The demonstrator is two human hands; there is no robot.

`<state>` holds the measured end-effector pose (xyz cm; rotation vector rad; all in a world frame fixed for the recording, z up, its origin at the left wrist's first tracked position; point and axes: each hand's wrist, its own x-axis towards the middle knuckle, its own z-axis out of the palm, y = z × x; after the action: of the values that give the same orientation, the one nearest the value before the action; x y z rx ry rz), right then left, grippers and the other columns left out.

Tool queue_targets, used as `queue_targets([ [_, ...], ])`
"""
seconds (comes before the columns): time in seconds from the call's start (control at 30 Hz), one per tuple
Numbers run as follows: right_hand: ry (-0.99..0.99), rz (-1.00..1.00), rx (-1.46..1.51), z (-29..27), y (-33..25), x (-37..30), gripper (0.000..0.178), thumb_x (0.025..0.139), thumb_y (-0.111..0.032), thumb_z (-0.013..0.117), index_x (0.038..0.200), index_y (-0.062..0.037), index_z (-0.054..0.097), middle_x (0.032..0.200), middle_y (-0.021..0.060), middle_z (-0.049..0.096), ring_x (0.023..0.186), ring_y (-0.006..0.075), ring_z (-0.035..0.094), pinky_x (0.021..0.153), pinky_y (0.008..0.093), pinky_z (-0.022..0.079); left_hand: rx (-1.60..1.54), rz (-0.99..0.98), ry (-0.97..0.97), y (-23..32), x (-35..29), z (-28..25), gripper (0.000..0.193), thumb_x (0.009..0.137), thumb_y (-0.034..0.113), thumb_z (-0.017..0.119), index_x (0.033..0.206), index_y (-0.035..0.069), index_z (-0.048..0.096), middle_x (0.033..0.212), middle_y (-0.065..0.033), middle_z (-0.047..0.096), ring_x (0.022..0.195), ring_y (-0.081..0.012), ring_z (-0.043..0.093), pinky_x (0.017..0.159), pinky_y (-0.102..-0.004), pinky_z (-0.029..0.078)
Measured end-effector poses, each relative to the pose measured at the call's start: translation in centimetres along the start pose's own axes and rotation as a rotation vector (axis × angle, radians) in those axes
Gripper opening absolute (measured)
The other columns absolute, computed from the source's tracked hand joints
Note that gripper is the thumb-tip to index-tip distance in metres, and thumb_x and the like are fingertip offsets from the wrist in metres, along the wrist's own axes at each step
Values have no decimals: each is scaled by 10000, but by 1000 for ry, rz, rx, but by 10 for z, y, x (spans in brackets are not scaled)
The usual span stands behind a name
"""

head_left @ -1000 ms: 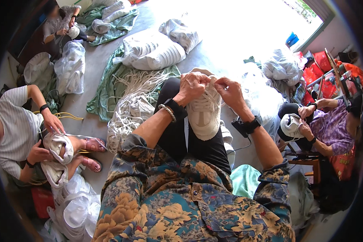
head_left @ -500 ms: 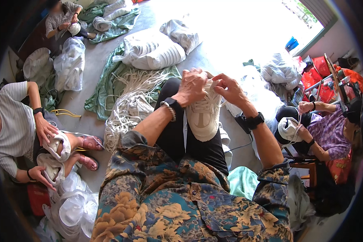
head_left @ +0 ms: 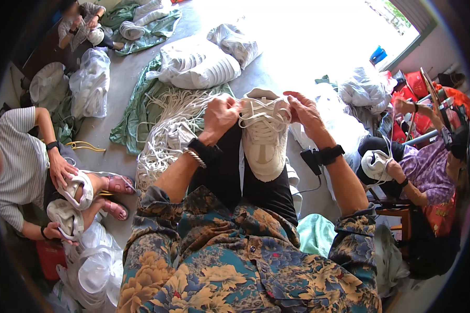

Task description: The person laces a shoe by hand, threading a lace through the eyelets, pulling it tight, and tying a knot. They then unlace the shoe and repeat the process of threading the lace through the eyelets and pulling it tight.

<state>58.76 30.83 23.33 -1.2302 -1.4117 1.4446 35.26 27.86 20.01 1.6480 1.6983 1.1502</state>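
Note:
A cream sneaker (head_left: 265, 156) rests on my thigh, toe toward me. White shoelace (head_left: 263, 110) runs through its eyelets, with loose loops crossing over the upper part. At the shoe's left side my left hand (head_left: 222, 117) is closed, its fingertips pinching the lace beside the collar. My right hand (head_left: 305, 116) is at the right side, thumb and fingers closed around the lace near the top eyelets; the exact grip is partly hidden.
White laces (head_left: 167, 125) lie heaped on a green sheet (head_left: 125, 122) ahead to the left. Bagged white shoe parts (head_left: 198, 65) sit beyond. Co-workers handle pale shoes at left (head_left: 68, 214), right (head_left: 376, 166) and far left. A green cloth (head_left: 317, 235) lies beside me.
My hands have moved apart from the shoe's top to either side, drawing the lace outward. The shoe now stands more upright to view, with its tongue showing. The co-worker at right has raised a hand.

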Motion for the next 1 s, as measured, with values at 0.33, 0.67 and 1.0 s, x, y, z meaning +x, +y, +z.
queue_targets([
  [0.33,-27,-118,-401,7,2,8,341,914,-301,510,1045,-4,614,651,29,601,547,68,518,505,221,426,114,-14,2,-17,-9,-2,200,687,196,555,682,11,632,642,-174,610,583,-297,609,571,-379,468],
  [0.67,-39,-235,-348,-8,21,55,410,794,-273,609,1093,5,577,894,67,630,771,138,581,706,246,469,-515,-314,-182,-16,-33,-23,209,878,204,541,866,3,597,658,-52,607,468,-89,550,381,-176,395],
  [1.0,161,-784,-751,-78,67,30,304,727,-91,646,1027,-62,602,1032,96,624,996,260,567,890,350,437,-543,-470,-511,-12,-42,10,210,872,222,558,951,30,588,789,-24,582,627,-82,559,547,-217,479],
])
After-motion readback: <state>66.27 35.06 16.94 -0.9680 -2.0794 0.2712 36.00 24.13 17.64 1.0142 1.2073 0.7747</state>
